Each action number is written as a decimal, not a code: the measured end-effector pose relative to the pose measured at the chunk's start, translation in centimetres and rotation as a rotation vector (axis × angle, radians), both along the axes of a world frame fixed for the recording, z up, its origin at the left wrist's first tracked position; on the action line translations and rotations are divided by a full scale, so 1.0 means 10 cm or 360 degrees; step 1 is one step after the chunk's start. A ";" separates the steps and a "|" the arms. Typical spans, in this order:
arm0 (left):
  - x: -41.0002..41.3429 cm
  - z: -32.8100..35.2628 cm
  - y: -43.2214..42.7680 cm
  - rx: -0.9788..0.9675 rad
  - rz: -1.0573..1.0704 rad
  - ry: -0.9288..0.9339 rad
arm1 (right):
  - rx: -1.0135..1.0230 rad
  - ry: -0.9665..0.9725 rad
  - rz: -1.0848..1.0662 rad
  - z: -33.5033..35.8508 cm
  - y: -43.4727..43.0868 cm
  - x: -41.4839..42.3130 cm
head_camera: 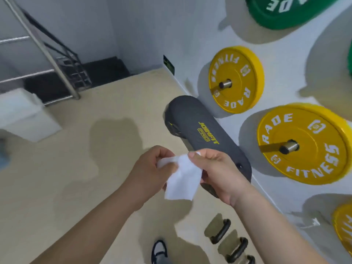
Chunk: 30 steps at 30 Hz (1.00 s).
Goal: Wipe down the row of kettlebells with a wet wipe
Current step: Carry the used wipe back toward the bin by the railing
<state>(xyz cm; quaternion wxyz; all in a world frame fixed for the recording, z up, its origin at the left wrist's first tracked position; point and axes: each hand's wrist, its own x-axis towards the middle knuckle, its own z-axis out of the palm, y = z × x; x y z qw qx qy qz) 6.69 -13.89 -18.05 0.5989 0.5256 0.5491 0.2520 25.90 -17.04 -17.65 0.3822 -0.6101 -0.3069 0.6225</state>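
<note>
A white wet wipe [182, 178] hangs partly unfolded between both hands at mid-frame. My left hand [150, 172] pinches its upper left corner. My right hand [217, 172] grips its upper right edge between thumb and fingers. Far below, at the bottom edge along the wall, stand black kettlebells: the handle of one [221, 233], a second [238, 250] and part of a third [250, 260]. Their bodies are mostly cut off by the frame. The hands are well above them and touch none.
A dark JOINFIT bag [202, 134] lies on the beige floor against the white wall. Yellow plates [236, 79] [304, 143] and a green plate [285, 10] hang on wall pegs. A metal stair railing [47, 54] and a white box [22, 115] stand left. My shoe [159, 250] is below.
</note>
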 end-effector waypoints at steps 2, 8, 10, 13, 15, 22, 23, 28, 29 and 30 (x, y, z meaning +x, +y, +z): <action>-0.41 0.10 0.24 -0.0036 0.0125 -0.0063 | -0.0012 0.0017 0.0036 0.10 0.38 -0.41; -1.17 0.20 0.81 -0.0286 0.0375 -0.0235 | 0.0019 -0.0126 0.0272 0.17 1.36 -1.33; -1.38 0.20 1.02 -0.0266 0.0456 -0.0205 | 0.0019 -0.0172 0.0356 0.16 1.68 -1.58; -1.77 0.20 1.37 -0.0236 0.0637 -0.0143 | -0.0011 -0.0189 0.0532 0.18 2.15 -1.96; -2.08 0.22 1.61 -0.0222 0.0774 -0.0170 | -0.0019 -0.0204 0.0664 0.16 2.51 -2.27; -3.59 0.08 2.09 -0.0178 0.1369 -0.0193 | 0.0049 -0.0283 0.0909 0.01 3.39 -4.10; -3.88 0.06 2.14 -0.0177 0.1435 -0.0233 | 0.0052 -0.0277 0.0964 0.00 3.49 -4.44; -5.44 -0.09 2.43 -0.0137 0.1665 -0.0307 | -0.0012 -0.0211 0.1083 -0.19 3.98 -6.12; -5.75 -0.13 2.53 -0.0144 0.1699 -0.0320 | -0.0043 -0.0188 0.1076 -0.25 4.09 -6.43; -6.03 -0.17 2.65 -0.0152 0.1716 -0.0332 | -0.0068 -0.0162 0.1077 -0.30 4.23 -6.72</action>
